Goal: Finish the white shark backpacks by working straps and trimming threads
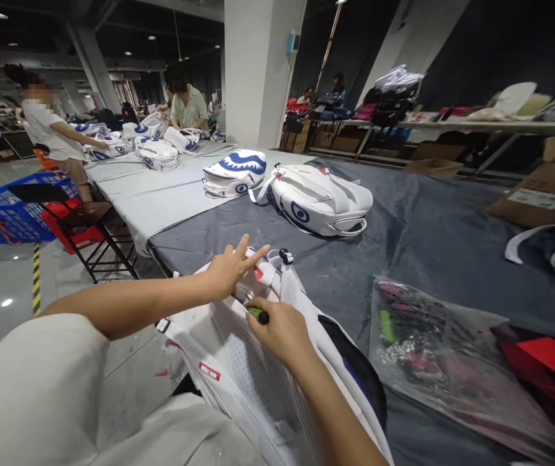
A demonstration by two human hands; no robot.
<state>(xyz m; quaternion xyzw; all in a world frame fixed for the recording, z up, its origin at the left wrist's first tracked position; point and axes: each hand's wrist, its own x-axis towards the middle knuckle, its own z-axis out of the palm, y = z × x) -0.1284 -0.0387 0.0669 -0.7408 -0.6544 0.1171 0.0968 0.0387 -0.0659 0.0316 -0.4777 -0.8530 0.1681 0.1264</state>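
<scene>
A white backpack leans tilted against the table edge in front of me, its straps and mesh back panel facing me. A small red label is sewn on one strap. My left hand lies on the upper part of this backpack, fingers spread apart. Just below it, my right hand is closed around a small green tool with a black end. The tool's working tip is hidden against the fabric, so its kind cannot be made out. A black buckle sits on a strap beyond my hands.
Two more white backpacks with blue markings, one smaller and one larger, stand on the dark-covered table. A clear plastic bag lies to the right. Left are a stool and blue basket. Co-workers stand farther back.
</scene>
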